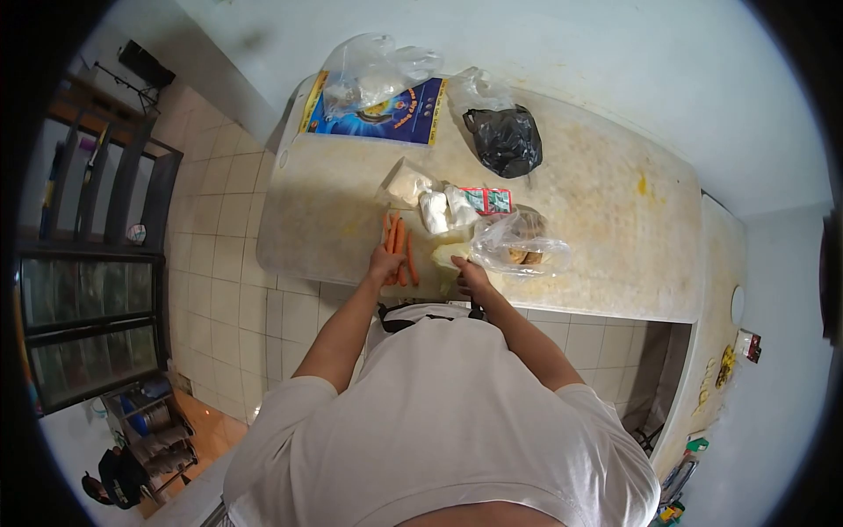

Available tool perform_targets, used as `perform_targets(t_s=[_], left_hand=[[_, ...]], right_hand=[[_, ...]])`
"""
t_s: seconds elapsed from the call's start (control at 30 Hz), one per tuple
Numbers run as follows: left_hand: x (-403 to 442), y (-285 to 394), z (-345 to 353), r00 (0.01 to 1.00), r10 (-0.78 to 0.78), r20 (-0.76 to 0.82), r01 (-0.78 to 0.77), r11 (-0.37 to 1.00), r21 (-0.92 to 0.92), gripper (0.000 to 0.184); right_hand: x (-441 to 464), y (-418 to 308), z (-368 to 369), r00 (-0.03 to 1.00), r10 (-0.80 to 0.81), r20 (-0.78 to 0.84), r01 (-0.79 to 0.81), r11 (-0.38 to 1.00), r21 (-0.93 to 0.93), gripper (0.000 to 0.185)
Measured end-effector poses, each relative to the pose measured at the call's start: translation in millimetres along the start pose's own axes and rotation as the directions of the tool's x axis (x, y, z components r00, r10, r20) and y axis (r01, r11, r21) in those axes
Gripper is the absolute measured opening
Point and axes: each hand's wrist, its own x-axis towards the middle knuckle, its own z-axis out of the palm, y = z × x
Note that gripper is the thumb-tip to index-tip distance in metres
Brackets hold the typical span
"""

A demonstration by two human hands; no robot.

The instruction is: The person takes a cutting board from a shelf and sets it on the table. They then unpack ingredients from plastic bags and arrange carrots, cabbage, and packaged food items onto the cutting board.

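Observation:
Several orange carrots [399, 237] lie side by side near the table's front edge. My left hand [384, 263] is closed around the near part of the carrots at the left, and one carrot [412, 259] lies apart just right of it. My right hand [472, 277] is closed beside a pale, whitish-green vegetable that looks like cabbage [449, 256], its thumb side against it. Something narrow and dark shows below that hand; what it grips is too small to make out. Behind lie white wrapped packs [434, 212] and a red-and-green packet [488, 201].
A clear bag with brown contents [529, 253] sits right of the cabbage. A clear bag of pale food [407, 184] is behind the carrots. Farther back are a black plastic bag [505, 140], a blue-and-yellow printed sheet [378, 114] and crumpled clear plastic [373, 70]. A wall borders the table [606, 220].

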Motion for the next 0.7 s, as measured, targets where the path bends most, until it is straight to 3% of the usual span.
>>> perform_targets(t_s=[0.17, 0.33, 0.47, 0.53, 0.57, 0.67, 0.7], left_hand=[[-4, 3, 2, 0.993, 0.060, 0.102, -0.021, 0.936, -0.352, 0.029], [-18, 33, 2, 0.948, 0.225, 0.224, -0.062, 0.823, -0.565, 0.024], [-33, 68, 1, 0.905, 0.293, 0.309, -0.025, 0.761, -0.648, 0.023], [-40, 86, -4, 0.876, 0.303, 0.375, -0.033, 0.813, -0.581, 0.023], [-45, 95, -6, 0.860, 0.304, 0.409, -0.037, 0.837, -0.545, 0.023], [-67, 129, -7, 0.857, 0.293, 0.424, -0.092, 0.896, -0.435, 0.022], [-73, 139, -5, 0.844, 0.344, 0.411, -0.169, 0.898, -0.406, 0.024]], right_hand=[[1, -2, 4, 0.998, -0.056, 0.003, 0.056, 0.995, -0.085, 0.062], [0, -6, 8, 0.999, -0.041, 0.001, 0.041, 0.997, -0.072, 0.064], [3, -17, 3, 0.933, -0.346, -0.102, 0.285, 0.881, -0.377, 0.072], [0, -28, 8, 0.834, -0.521, -0.183, 0.368, 0.771, -0.519, 0.076], [-7, -38, 13, 0.811, -0.539, -0.229, 0.333, 0.747, -0.576, 0.073], [-61, -92, 28, 0.789, -0.615, 0.000, 0.612, 0.785, -0.099, 0.059], [-73, -106, 32, 0.776, -0.626, 0.073, 0.628, 0.778, -0.003, 0.042]])
